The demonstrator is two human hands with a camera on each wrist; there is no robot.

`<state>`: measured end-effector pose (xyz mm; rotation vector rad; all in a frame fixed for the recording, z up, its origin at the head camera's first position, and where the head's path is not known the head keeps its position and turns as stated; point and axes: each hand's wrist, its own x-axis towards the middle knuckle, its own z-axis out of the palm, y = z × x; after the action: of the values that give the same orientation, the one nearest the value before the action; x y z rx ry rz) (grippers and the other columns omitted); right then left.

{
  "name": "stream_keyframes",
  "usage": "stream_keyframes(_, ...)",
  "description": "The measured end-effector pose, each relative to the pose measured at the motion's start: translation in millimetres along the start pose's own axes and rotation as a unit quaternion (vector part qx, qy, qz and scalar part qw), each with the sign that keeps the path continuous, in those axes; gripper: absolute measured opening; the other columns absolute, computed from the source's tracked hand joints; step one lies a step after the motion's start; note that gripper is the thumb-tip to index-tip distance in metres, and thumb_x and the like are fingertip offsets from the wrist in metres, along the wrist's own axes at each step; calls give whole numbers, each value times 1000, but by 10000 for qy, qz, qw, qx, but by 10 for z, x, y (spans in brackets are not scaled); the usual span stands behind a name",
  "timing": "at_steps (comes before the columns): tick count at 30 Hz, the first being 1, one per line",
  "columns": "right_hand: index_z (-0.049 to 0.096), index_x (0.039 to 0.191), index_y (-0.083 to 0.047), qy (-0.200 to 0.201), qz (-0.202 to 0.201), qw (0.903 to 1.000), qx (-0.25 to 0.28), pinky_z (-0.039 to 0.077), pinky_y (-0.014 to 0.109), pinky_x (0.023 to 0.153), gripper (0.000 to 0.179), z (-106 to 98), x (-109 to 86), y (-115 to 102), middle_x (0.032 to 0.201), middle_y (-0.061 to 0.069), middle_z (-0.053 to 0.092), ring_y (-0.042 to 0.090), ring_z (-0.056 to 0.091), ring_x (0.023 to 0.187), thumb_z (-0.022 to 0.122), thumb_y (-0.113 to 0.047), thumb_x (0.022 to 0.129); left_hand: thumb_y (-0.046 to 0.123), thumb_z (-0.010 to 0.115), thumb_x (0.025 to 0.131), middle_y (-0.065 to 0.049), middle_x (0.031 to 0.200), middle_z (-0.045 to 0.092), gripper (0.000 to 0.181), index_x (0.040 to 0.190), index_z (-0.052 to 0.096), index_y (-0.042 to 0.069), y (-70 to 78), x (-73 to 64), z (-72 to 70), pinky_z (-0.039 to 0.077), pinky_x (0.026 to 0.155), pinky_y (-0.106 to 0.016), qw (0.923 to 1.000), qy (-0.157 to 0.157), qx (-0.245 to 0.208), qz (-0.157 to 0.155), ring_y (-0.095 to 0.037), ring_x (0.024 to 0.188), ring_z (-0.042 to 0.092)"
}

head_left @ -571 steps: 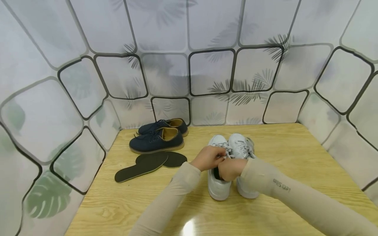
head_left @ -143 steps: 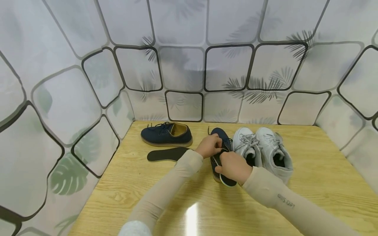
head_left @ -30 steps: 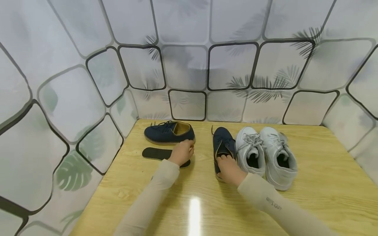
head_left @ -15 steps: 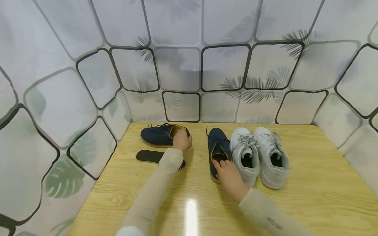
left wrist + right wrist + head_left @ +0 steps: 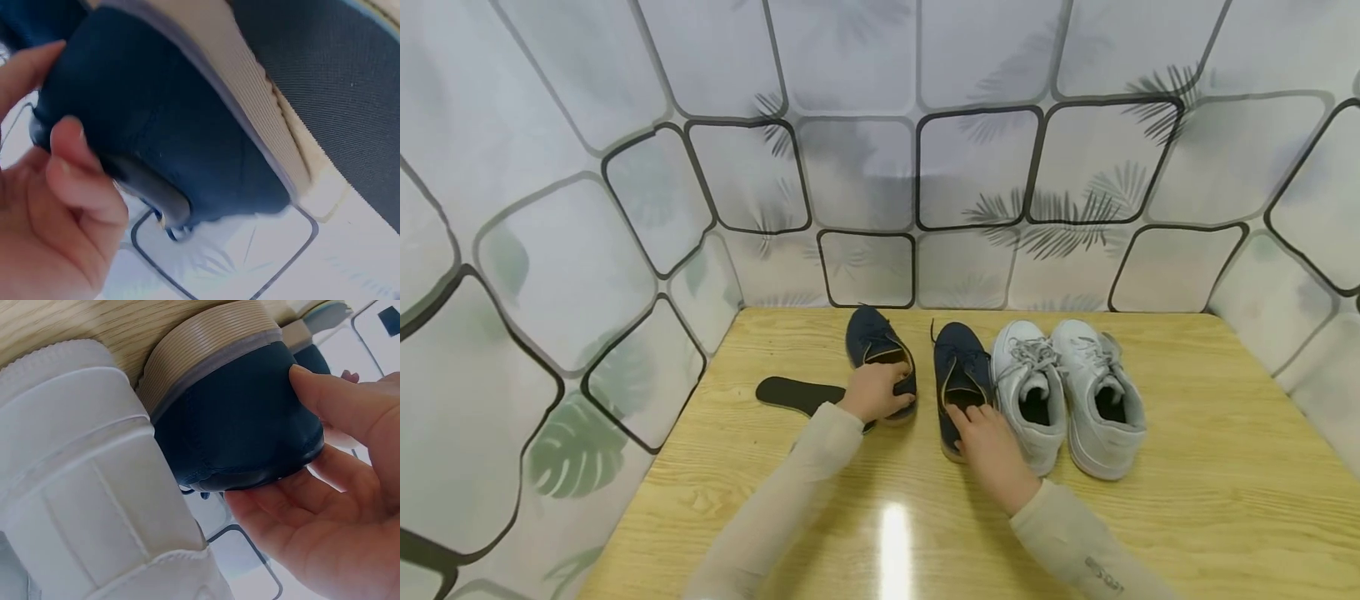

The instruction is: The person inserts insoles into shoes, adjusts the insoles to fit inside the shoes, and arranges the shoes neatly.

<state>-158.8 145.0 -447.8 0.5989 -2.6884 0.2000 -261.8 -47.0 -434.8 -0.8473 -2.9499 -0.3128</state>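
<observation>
In the head view my left hand (image 5: pixel 874 392) grips the heel end of a navy lace-up shoe (image 5: pixel 867 333), toe pointing to the back wall. The left wrist view shows thumb and fingers around that shoe's navy heel (image 5: pixel 137 100). My right hand (image 5: pixel 996 454) holds the heel of the matching navy shoe (image 5: pixel 959 343), its fingers at the opening. Seen from the right wrist, the thumb lies on the outside of the navy heel (image 5: pixel 244 406) and the fingertips sit at the collar. A dark insole (image 5: pixel 793 392) lies flat, partly behind the left hand.
Two white sneakers (image 5: pixel 1028 358) stand side by side right of the navy shoes, toes to the back; the nearer one is close against the right navy shoe. All rest on a wooden table (image 5: pixel 1210 433) with patterned cloth walls (image 5: pixel 865 183) behind and at the sides.
The left hand moved from over the insole to the left navy shoe, gripped its heel, and turned it from sideways to toe-back, shifting it right. The right hand stays at the other navy shoe's heel.
</observation>
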Motion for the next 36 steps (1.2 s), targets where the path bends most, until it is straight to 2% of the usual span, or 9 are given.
stream_keyframes(3, 65, 115, -2, 85, -12, 9999, -58, 47, 40, 72, 50, 7, 4, -6, 82, 11, 58, 30, 54, 76, 84, -10, 70, 34, 71, 87, -1, 105, 71, 41, 123, 64, 16, 27, -81, -34, 53, 66, -35, 9989, -267, -113, 369, -18, 79, 67)
stream_keyframes(9, 65, 115, -2, 109, -29, 9999, -33, 47, 41, 72, 50, 4, 4, -17, 82, 11, 59, 30, 54, 76, 84, -9, 69, 35, 68, 89, 0, 103, 71, 42, 127, 62, 18, 77, -206, -23, 46, 55, -27, 9953, -671, -197, 663, -9, 59, 56)
stream_keyframes(12, 65, 116, -2, 66, 8, 10000, -20, 47, 41, 73, 51, -6, 7, -19, 83, 12, 59, 31, 54, 77, 84, -9, 70, 34, 68, 90, 0, 98, 71, 41, 126, 62, 17, 116, -264, -13, 42, 53, -25, 9936, -715, -299, 823, -6, 55, 50)
stream_keyframes(16, 65, 117, -1, 63, 8, 10000, -47, 48, 41, 73, 51, -14, 12, -18, 84, 12, 60, 31, 55, 77, 84, -9, 70, 34, 69, 89, 3, 85, 69, 38, 122, 64, 17, 154, -324, 2, 38, 50, -24, 9920, -624, -299, 1054, -5, 52, 46)
stream_keyframes(20, 64, 117, -1, 52, -29, 10000, -42, 48, 41, 73, 51, -15, 7, -23, 82, 12, 59, 30, 54, 76, 84, -9, 71, 35, 69, 88, 4, 85, 69, 37, 122, 64, 19, 177, -372, -9, 38, 50, -23, 9911, -631, -257, 1144, -5, 53, 48)
stream_keyframes(27, 64, 117, 0, 31, -10, 10000, -4, 47, 41, 74, 51, -10, 3, -20, 84, 13, 59, 31, 54, 77, 83, -8, 70, 33, 69, 89, 3, 106, 71, 38, 124, 64, 19, 196, -375, -11, 48, 59, -25, 9897, -592, -283, 1271, -7, 67, 62)
stream_keyframes(36, 64, 116, 1, 65, -43, 10000, -22, 47, 41, 76, 52, 1, -1, -20, 83, 13, 60, 30, 54, 78, 84, -8, 69, 32, 69, 89, 3, 114, 68, 40, 126, 64, 18, 227, -323, 10, 53, 71, -29, 9915, -606, -382, 1085, -12, 86, 67)
